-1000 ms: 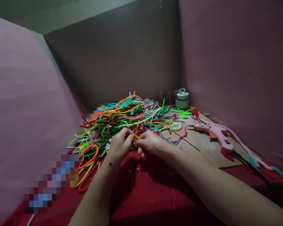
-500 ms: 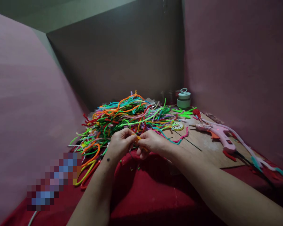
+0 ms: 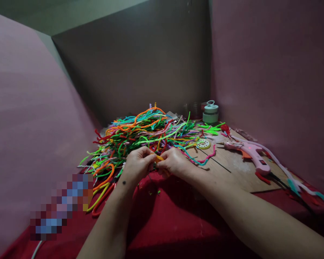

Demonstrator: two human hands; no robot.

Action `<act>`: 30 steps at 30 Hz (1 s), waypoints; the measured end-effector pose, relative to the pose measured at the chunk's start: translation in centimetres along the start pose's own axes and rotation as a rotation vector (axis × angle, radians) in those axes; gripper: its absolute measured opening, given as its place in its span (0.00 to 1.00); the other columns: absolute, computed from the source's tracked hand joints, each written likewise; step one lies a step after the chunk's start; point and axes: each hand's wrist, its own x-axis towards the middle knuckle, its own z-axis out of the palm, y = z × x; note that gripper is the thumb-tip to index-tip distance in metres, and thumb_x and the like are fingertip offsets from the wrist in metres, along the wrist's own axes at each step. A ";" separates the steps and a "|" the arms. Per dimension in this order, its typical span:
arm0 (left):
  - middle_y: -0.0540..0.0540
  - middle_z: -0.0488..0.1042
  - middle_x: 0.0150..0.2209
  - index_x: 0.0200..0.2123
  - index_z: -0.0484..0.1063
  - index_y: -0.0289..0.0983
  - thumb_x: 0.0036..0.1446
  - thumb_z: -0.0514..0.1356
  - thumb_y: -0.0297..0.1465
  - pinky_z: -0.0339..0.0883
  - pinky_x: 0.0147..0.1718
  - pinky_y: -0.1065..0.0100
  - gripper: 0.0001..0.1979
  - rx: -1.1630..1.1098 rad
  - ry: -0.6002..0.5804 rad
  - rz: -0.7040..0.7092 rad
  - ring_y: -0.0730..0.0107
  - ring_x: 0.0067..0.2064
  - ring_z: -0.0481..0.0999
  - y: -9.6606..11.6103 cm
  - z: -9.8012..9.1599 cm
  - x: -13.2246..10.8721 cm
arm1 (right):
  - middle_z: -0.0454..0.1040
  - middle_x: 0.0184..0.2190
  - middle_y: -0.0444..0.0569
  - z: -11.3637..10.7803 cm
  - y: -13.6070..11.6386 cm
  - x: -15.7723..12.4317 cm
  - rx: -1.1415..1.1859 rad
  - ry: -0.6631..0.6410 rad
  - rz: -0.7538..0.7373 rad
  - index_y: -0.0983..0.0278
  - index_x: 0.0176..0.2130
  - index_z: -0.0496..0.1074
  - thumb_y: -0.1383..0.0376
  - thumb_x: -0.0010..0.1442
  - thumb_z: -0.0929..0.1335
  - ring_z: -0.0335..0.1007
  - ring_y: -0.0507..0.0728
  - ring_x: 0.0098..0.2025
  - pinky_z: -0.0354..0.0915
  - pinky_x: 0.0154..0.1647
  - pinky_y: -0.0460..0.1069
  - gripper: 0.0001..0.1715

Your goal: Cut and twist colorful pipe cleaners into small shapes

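Observation:
Between my two hands is an orange pipe cleaner (image 3: 159,158), mostly covered by fingers. My left hand (image 3: 140,161) pinches one end of it, thumb against forefinger. Close beside, my right hand (image 3: 174,162) is closed on the other part, and some orange shows below its fingers. A thin dark stem seems to hang under the left fingertips, too small to make out. Just behind both hands rises a big tangled heap of coloured pipe cleaners (image 3: 140,135).
On the right, a pink glue gun (image 3: 248,151) lies on a wooden board (image 3: 232,176). A yellow-rimmed round disc (image 3: 203,144) and dark wires lie left of it. A mint container (image 3: 210,113) stands behind. Red cloth (image 3: 172,223) covers the table; walls rise on both sides.
The right fingers have curled in and shifted slightly on the orange pipe cleaner, so less of its lower part shows. The left hand has hardly moved.

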 end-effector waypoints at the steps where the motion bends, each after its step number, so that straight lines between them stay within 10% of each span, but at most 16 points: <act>1: 0.56 0.62 0.10 0.21 0.63 0.36 0.45 0.59 0.33 0.48 0.10 0.78 0.08 -0.005 -0.007 0.001 0.80 0.11 0.58 0.0 -0.1 0.1 | 0.65 0.08 0.41 0.1 0.0 -0.1 -0.010 0.009 -0.011 0.65 0.14 0.66 0.74 0.42 0.65 0.61 0.50 0.12 0.58 0.14 0.44 0.10; 18: 0.56 0.61 0.09 0.21 0.63 0.36 0.44 0.61 0.34 0.45 0.08 0.78 0.10 -0.142 -0.084 -0.027 0.81 0.10 0.54 -0.8 -1.5 0.5 | 0.69 0.14 0.44 -0.4 0.0 0.0 0.332 -0.130 0.096 0.67 0.21 0.66 0.72 0.45 0.66 0.65 0.50 0.15 0.63 0.21 0.46 0.03; 26: 0.56 0.62 0.09 0.21 0.63 0.36 0.42 0.62 0.33 0.45 0.08 0.78 0.10 -0.166 -0.055 -0.068 0.81 0.09 0.54 -0.6 -1.4 0.4 | 0.63 0.12 0.42 -0.1 0.1 -0.3 -0.375 0.218 -0.251 0.66 0.15 0.66 0.71 0.42 0.64 0.56 0.48 0.18 0.49 0.18 0.43 0.08; 30: 0.57 0.60 0.09 0.21 0.63 0.36 0.44 0.61 0.34 0.45 0.09 0.78 0.10 -0.154 -0.105 -0.022 0.81 0.10 0.54 -0.6 -1.6 0.4 | 0.67 0.14 0.43 -0.4 -0.1 -0.2 -0.142 0.066 -0.155 0.67 0.19 0.69 0.69 0.42 0.64 0.59 0.48 0.18 0.53 0.19 0.43 0.05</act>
